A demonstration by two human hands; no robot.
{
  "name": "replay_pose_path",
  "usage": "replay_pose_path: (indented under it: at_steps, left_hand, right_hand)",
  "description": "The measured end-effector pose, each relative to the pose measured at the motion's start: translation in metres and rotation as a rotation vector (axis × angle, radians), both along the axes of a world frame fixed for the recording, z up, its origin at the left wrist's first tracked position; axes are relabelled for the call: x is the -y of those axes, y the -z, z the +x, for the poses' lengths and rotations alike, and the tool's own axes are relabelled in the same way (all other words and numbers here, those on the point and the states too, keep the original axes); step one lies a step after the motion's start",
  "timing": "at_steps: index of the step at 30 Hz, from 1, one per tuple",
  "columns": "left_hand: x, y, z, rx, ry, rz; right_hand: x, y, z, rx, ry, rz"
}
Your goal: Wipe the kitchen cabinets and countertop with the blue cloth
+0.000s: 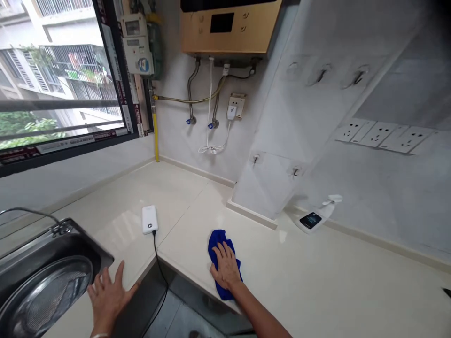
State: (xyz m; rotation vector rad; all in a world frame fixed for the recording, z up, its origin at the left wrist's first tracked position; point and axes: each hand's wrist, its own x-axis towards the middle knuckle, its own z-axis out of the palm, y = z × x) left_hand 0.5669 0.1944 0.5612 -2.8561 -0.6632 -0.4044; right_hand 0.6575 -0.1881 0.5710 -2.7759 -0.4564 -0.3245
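Observation:
My right hand (226,268) presses a dark blue cleaning cloth (217,238) down on the cream countertop (296,277). Its fingers are bent over the cloth, which lies bunched near the counter's front edge. To the left, my left hand (108,296) is open with its fingers spread, at the counter edge beside the sink. Nothing is in it. Between and beyond the hands, a white power bank (150,219) lies on the counter with a black cable (160,267) hanging over the edge. A white spray bottle (319,216) stands by the wall on the right.
A steel sink (102,253) holding a metal strainer basket (56,295) is at the lower left. A boxed wall corner (268,188) juts onto the counter. Above hang a gold water heater (229,35) with hoses and a gas meter (138,44). A window (59,70) is at the left.

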Motion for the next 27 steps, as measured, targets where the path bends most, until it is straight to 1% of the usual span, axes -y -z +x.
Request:
replay_pose_path:
  at_steps: [3, 6, 10, 14, 17, 20, 23, 25, 27]
  left_hand:
    - [0.001, 0.001, 0.003, -0.003, -0.026, 0.039]
    - [0.001, 0.000, 0.006, -0.052, -0.072, 0.064]
    - [-0.003, 0.000, 0.003, -0.110, -0.076, 0.001]
    - [-0.008, 0.006, -0.005, -0.047, -0.032, -0.111]
    - [-0.008, 0.010, -0.011, -0.014, -0.037, -0.209]
    - [-0.007, 0.014, -0.015, -0.047, -0.068, -0.284]
    - [-0.010, 0.022, -0.019, -0.093, -0.063, -0.337]
    - [-0.014, 0.030, -0.022, -0.125, -0.057, -0.355]
    - [-0.019, 0.038, -0.024, -0.152, -0.054, -0.355]
  right_hand:
    - [0.003, -0.002, 0.034, 0.018, 0.017, -0.011]
    - [0.003, -0.003, 0.063, 0.021, 0.022, -0.023]
    - [0.000, 0.000, 0.099, 0.022, 0.012, -0.014]
    - [-0.011, 0.015, 0.138, 0.079, 0.042, -0.102]
    - [-0.022, 0.030, 0.166, 0.145, 0.048, -0.122]
    - [-0.030, 0.043, 0.190, 0.190, 0.047, -0.107]
    - [-0.034, 0.055, 0.210, 0.195, 0.057, -0.077]
    - [-0.036, 0.060, 0.219, 0.194, 0.066, -0.050]
    - [-0.036, 0.061, 0.221, 0.207, 0.061, -0.022]
